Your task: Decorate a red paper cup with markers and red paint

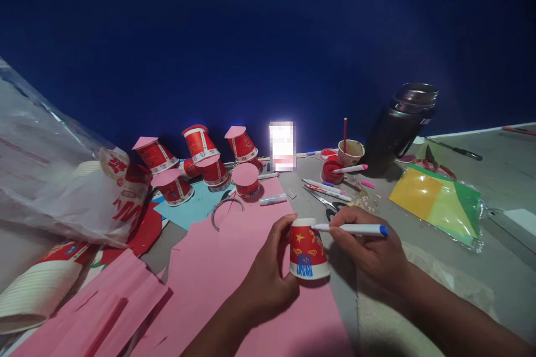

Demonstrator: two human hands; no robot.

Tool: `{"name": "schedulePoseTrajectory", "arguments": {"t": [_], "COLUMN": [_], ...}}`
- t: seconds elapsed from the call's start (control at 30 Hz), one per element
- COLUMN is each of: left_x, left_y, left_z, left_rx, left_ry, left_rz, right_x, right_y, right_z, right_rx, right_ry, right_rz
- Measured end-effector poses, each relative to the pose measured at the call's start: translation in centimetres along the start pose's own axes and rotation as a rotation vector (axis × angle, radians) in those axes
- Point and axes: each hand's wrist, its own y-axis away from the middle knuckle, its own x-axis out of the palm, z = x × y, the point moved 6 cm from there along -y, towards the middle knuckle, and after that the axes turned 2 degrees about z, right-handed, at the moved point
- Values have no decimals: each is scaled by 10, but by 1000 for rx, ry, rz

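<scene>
My left hand [274, 268] grips a red paper cup [307, 248] from its left side. The cup is upside down, with its white rim at the bottom, gold stars on the red and blue drawn marks near the rim. In my right hand [372, 245] is a white marker [354, 229] with a blue end, its tip at the cup's upper right side. Pink paper [251, 234] lies under and left of the cup. Scissors [324, 201] with black handles lie just beyond my right hand.
Several decorated red cups [209, 173] with pink paper tops stand by the blue wall. A roll of tape [215, 215] and markers [326, 188] lie nearer. At right are a dark flask [391, 134] and a colored paper packet [439, 201]; at left, a plastic bag [62, 167] and stacked cups [46, 284].
</scene>
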Motion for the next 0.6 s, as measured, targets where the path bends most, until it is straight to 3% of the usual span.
{"name": "schedulePoseTrajectory", "arguments": {"t": [0.37, 0.6], "left_x": [-1, 0], "left_y": [1, 0], "left_z": [4, 1], "left_rx": [-19, -9], "left_ry": [-2, 1], "left_rz": [11, 12], "right_x": [1, -1], "right_y": [-1, 0], "right_z": [4, 4], "right_rx": [-30, -48], "right_ry": [-15, -22], "right_rz": [21, -34]}}
